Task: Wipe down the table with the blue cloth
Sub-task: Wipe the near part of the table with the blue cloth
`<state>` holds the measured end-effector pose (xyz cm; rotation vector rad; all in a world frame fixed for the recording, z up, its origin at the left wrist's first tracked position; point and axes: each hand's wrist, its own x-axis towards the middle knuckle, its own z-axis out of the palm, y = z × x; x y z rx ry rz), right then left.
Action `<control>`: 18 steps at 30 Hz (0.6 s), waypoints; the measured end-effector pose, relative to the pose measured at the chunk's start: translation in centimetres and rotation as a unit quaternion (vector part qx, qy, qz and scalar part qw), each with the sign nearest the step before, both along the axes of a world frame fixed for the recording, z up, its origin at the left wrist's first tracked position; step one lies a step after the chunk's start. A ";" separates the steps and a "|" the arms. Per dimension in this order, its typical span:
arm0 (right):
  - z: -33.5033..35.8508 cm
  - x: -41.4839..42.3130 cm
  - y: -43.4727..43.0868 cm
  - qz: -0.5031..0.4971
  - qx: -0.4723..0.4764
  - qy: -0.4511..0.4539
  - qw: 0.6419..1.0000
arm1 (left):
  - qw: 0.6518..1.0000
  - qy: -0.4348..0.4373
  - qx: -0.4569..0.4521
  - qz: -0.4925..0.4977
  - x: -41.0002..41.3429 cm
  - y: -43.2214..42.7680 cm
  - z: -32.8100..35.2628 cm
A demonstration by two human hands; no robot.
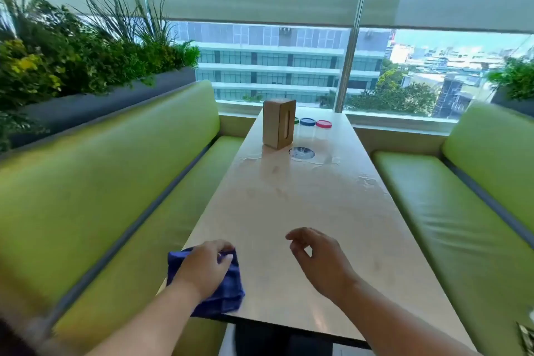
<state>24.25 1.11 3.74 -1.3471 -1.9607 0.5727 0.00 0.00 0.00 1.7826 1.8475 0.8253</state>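
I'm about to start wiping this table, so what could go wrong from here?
1. The blue cloth under the left hand overhangs the table edge; a sideways stroke might drag it off.
2. A long stroke could knock over the wooden box or the lidded jars at the far end.
3. The right hand hovers empty, steadying nothing.

One cloth (228, 289), one box (278, 123) – three jars (307, 127), two benches (121, 182)

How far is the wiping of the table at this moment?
Early, I judge. The left hand presses the crumpled blue cloth on the near left corner of the long pale table; the right hand hovers empty. Wet streaks farther up remain.
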 end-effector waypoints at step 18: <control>-5.0 -0.7 -0.2 -0.070 -0.144 0.014 0.987 | 0.957 0.213 -0.183 0.068 -4.7 3.3 -2.5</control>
